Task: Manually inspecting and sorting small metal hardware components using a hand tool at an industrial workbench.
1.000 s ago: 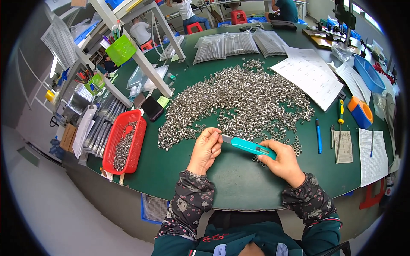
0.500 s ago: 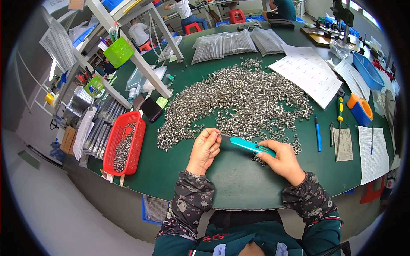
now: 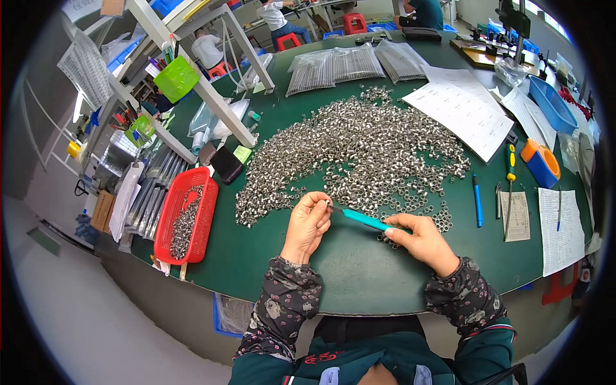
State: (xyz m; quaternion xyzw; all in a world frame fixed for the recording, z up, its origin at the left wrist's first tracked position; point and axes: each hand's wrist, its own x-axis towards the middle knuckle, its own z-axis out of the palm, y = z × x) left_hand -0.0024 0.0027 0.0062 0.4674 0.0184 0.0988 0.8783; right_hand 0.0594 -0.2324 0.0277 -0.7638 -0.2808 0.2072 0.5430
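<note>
My right hand (image 3: 420,239) is closed round the handle of a teal utility knife (image 3: 364,219), with the blade pointing left. In a pinch between thumb and forefinger, my left hand (image 3: 308,221) holds a small metal ring (image 3: 328,203), mostly covered by the fingertips. The knife's tip meets the ring or lies right beside it; I cannot tell which. Just beyond both hands spreads a wide heap of small metal rings (image 3: 359,144) on the green table (image 3: 359,282). A few loose rings lie under and beside my right hand.
A red basket (image 3: 210,218) with more rings stands at the left, near a black phone (image 3: 227,165). On the right lie a blue pen (image 3: 478,202), a screwdriver (image 3: 511,167), a tape dispenser (image 3: 541,164) and paper sheets (image 3: 459,112). Bagged rods (image 3: 337,67) lie at the back; people sit beyond.
The knife has rolled in my right hand, so its narrow edge now shows instead of its broad side. My left hand has stayed almost still.
</note>
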